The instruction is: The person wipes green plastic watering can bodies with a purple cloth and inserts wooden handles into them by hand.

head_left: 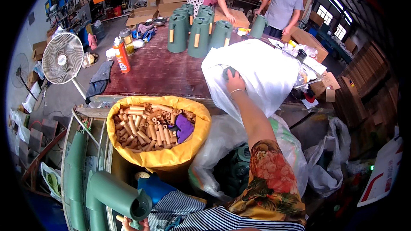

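Observation:
Low at the front, my left hand (pixel 139 224) grips a green jug body (pixel 113 194) lying on its side, its open end toward me. Part of a tan handle piece shows by those fingers, which are partly cut off by the picture's edge. My right hand (pixel 235 82) reaches forward to a large white plastic bag (pixel 261 75) on the table. Its fingers are closed over a small round green part (pixel 226 73) at the bag's mouth. Between my arms stands a yellow sack (pixel 145 158) full of tan wood-coloured tubes (pixel 145 130), with a purple glove (pixel 184 128) on top.
Several green jugs (pixel 199 38) with tan handles stand on the dark red table (pixel 154 72). A spray can (pixel 121 55) is near its left edge, beside a fan (pixel 63 60). Clear bags with green parts (pixel 239 169) hang below. Two people (pixel 284 4) work across the table.

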The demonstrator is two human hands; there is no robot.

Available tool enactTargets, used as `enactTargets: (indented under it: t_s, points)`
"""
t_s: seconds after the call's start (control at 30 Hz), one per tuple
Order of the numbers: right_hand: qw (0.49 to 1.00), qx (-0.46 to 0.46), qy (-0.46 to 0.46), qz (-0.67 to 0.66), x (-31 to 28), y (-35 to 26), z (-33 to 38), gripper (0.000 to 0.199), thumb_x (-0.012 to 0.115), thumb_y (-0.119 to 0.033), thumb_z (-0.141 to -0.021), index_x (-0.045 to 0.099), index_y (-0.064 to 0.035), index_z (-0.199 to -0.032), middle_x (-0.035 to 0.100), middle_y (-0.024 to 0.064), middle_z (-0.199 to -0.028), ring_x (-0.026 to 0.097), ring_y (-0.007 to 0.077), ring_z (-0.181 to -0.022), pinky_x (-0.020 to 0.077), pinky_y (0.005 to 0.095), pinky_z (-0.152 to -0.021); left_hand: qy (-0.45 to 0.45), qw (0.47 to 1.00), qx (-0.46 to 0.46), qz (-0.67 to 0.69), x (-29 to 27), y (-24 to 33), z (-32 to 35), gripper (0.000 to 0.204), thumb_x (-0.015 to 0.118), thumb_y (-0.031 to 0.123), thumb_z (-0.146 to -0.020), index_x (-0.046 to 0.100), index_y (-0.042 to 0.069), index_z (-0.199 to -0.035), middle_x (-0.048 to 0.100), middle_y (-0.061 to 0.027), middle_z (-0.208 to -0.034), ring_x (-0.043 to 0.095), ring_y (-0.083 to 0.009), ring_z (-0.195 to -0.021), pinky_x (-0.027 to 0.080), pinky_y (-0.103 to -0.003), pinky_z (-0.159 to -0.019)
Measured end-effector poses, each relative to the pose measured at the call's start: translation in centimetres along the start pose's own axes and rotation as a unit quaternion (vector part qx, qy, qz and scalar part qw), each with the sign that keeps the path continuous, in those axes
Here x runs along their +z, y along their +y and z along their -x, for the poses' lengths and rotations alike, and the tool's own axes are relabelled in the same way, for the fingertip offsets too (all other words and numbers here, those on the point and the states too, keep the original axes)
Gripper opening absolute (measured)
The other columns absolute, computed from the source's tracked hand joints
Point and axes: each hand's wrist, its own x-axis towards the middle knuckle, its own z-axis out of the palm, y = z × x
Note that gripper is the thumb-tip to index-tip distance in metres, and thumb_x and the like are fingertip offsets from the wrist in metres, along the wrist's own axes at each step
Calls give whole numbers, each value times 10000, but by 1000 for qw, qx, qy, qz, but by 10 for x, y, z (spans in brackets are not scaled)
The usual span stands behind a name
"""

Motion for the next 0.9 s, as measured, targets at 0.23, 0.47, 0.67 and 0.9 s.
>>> enactTargets:
  t_s: [0.23,0.47,0.67,0.9]
  points:
    - [993,78,-85,-3,-5,-7,-45,583,633,-287,-893,440,-224,-1440,384,220,-1498,426,396,-1357,391,458,-1090,119,990,52,-55,1,5,-11,441,760,62,-762,560,62,-1155,553,-220,-1171,546,-321,-1103,532,-479,-912]
    - [999,12,-33,-31,16,10,-46,460,624,-121,-876,515,-162,-1321,460,245,-1408,471,409,-1297,405,433,-1080,155,979,80,-109,-13,8,-26,477,757,42,-769,523,69,-1183,541,-218,-1173,550,-301,-1083,579,-426,-840]
    - [996,27,-45,-70,-10,-15,-12,562,688,-252,-841,506,-185,-1368,473,274,-1369,472,414,-1296,414,425,-1070,164,986,-7,22,43,16,-5,397,779,110,-717,599,32,-1063,582,-162,-1124,551,-306,-1039,540,-455,-920]
    - [898,47,117,-421,-70,-34,88,494,716,-292,-834,570,-91,-1261,571,190,-1194,565,347,-1133,453,404,-981,-3,980,-102,169,49,-9,-18,197,730,110,-831,643,44,-996,652,-130,-1039,598,-271,-976,511,-449,-878]
